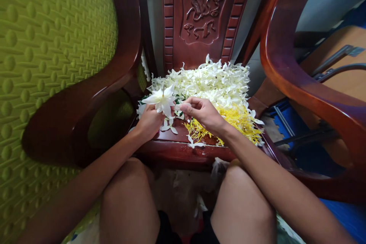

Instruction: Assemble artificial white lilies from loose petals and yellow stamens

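My left hand (151, 122) is closed around the underside of a white layered flower (162, 102) with pointed petals, and a thin dark stem or wire shows at its middle. Close by on the right, my right hand (203, 113) pinches a white petal piece (183, 106) between thumb and fingertips. Its far end lies by the left fingers; whether it touches them I cannot tell. Behind both hands a large heap of white petal pieces (206, 82) covers the wooden chair seat (177, 152). A pile of yellow stamen-like strands (237, 122) lies right of my right hand.
Loose white petals (195, 144) lie along the seat's front edge. The chair has a carved backrest (203, 11) and curved armrests (286, 61) on both sides. A yellow-green textured mat (57, 45) stands at left. A folded item with metal legs (337, 57) is at right.
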{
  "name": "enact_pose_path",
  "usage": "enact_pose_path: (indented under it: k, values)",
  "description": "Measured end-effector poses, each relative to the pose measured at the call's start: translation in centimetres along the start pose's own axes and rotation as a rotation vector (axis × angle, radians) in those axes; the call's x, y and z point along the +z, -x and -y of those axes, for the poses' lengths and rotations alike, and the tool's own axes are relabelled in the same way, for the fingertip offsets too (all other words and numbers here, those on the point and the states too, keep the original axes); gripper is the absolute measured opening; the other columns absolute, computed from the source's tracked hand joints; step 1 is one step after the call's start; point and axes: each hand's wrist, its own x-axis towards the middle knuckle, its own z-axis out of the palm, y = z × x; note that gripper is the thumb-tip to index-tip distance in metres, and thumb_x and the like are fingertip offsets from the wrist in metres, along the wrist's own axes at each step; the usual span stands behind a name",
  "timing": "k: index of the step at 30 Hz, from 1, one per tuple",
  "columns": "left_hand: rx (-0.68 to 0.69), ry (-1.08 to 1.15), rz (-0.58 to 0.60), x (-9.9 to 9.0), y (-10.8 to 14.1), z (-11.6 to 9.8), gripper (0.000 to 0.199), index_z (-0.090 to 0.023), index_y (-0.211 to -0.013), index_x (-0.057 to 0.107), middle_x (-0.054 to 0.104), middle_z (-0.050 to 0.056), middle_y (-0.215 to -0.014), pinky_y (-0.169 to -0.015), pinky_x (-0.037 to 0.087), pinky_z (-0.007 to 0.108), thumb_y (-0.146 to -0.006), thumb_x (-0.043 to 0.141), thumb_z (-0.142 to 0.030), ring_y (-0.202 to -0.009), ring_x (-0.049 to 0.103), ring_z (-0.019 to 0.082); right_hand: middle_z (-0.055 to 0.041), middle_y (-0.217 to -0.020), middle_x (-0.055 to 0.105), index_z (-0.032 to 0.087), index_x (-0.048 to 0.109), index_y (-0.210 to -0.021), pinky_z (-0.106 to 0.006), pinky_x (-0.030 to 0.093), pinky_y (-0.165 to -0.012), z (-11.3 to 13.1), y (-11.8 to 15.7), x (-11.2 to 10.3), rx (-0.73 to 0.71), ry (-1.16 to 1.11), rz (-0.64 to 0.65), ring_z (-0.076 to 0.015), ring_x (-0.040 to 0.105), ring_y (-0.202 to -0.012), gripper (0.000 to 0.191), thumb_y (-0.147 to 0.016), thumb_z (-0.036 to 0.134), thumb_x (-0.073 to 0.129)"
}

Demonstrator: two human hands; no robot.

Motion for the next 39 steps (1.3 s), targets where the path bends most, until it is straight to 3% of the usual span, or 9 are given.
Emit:
enact_pose_path:
  k: [2,8,13,16,24,28,31,36,39]
  values:
    - [-0.004,0.018,-0.030,-0.17,-0.13,0.06,0.004,-0.014,-0.062,0.068,0.064,0.002,-0.072,-0.053,0.041,0.022,-0.062,0.070,-0.010,-0.061,0.053,0.010,0.0025,-0.066,0.063,0.018,0.067,-0.077,-0.025,0.042,-0.060,0.04,-0.02,-0.20,-0.018,-0.025,-0.042,-0.0092,0.054,-0.060,0.029,-0.079,0.044,0.080]
    - [-0.019,0.049,-0.032,-0.21,-0.22,0.09,0.008,-0.013,-0.065,0.070,0.064,0.001,-0.071,-0.053,0.043,0.020,-0.058,0.074,-0.011,-0.062,0.053,0.009,0.0025,-0.071,0.065,0.019,0.067,-0.077,-0.026,0.047,-0.061,0.04,0.06,-0.12,-0.037,-0.132,0.017,-0.0108,0.059,-0.063,0.022,-0.079,0.037,0.079]
    - [-0.032,-0.008,-0.037,-0.34,-0.05,0.33,0.008,-0.014,-0.063,0.071,0.066,0.002,-0.070,-0.052,0.042,0.022,-0.056,0.073,-0.013,-0.061,0.054,0.011,-0.0002,-0.079,0.069,0.019,0.072,-0.090,-0.026,0.049,-0.063,-0.08,0.05,-0.40,-0.047,-0.006,-0.048,-0.0109,0.061,-0.065,0.023,-0.084,0.042,0.074]
    - [-0.045,-0.064,-0.018,-0.53,0.01,0.53,0.009,-0.014,-0.066,0.073,0.065,0.002,-0.065,-0.051,0.041,0.023,-0.056,0.072,-0.015,-0.058,0.053,0.011,-0.0010,-0.079,0.070,0.019,0.073,-0.087,-0.027,0.051,-0.063,0.02,0.10,-0.38,-0.041,0.069,-0.055,-0.0115,0.060,-0.066,0.026,-0.080,0.043,0.078]
    - [0.024,-0.070,-0.014,-0.46,-0.08,0.41,0.005,-0.015,-0.063,0.071,0.066,0.001,-0.073,-0.056,0.044,0.022,-0.059,0.070,-0.013,-0.063,0.054,0.011,-0.0006,-0.083,0.073,0.019,0.070,-0.102,-0.028,0.054,-0.070,0.63,0.45,-0.65,-0.049,0.058,-0.006,-0.0120,0.067,-0.072,0.027,-0.079,0.031,0.079]
    - [0.035,-0.087,0.034,-0.48,-0.20,0.49,0.003,-0.015,-0.066,0.069,0.063,0.001,-0.071,-0.054,0.040,0.022,-0.063,0.069,-0.016,-0.061,0.053,0.010,-0.0020,-0.083,0.074,0.018,0.070,-0.100,-0.026,0.053,-0.065,0.69,0.37,-0.83,-0.102,0.077,-0.018,-0.0110,0.065,-0.067,0.028,-0.087,0.043,0.070]
    - [0.023,-0.115,0.037,-0.49,-0.24,0.40,0.004,-0.015,-0.067,0.068,0.057,-0.001,-0.061,-0.048,0.033,0.021,-0.064,0.067,-0.017,-0.054,0.048,0.009,-0.0025,-0.081,0.071,0.017,0.070,-0.098,-0.025,0.050,-0.063,0.55,0.29,-0.95,-0.182,0.107,-0.060,-0.0101,0.062,-0.066,0.043,-0.095,0.057,0.054]
    - [-0.026,-0.160,0.040,-0.46,0.03,-0.02,0.009,-0.015,-0.067,0.068,0.052,-0.002,-0.053,-0.044,0.025,0.020,-0.061,0.064,-0.020,-0.045,0.037,0.006,0.0021,-0.085,0.069,0.022,0.068,-0.111,-0.025,0.047,-0.062,0.34,0.43,-0.78,-0.246,0.259,-0.055,-0.0088,0.057,-0.065,0.041,-0.080,0.046,0.078]
    - [-0.042,-0.195,0.057,-0.52,0.25,-0.18,0.009,-0.015,-0.067,0.067,0.049,-0.003,-0.050,-0.043,0.026,0.019,-0.062,0.063,-0.022,-0.044,0.035,0.006,0.0022,-0.087,0.069,0.022,0.069,-0.102,-0.024,0.047,-0.065,0.23,0.49,-0.46,-0.315,0.353,-0.069,-0.0081,0.057,-0.065,0.028,-0.082,0.038,0.078]
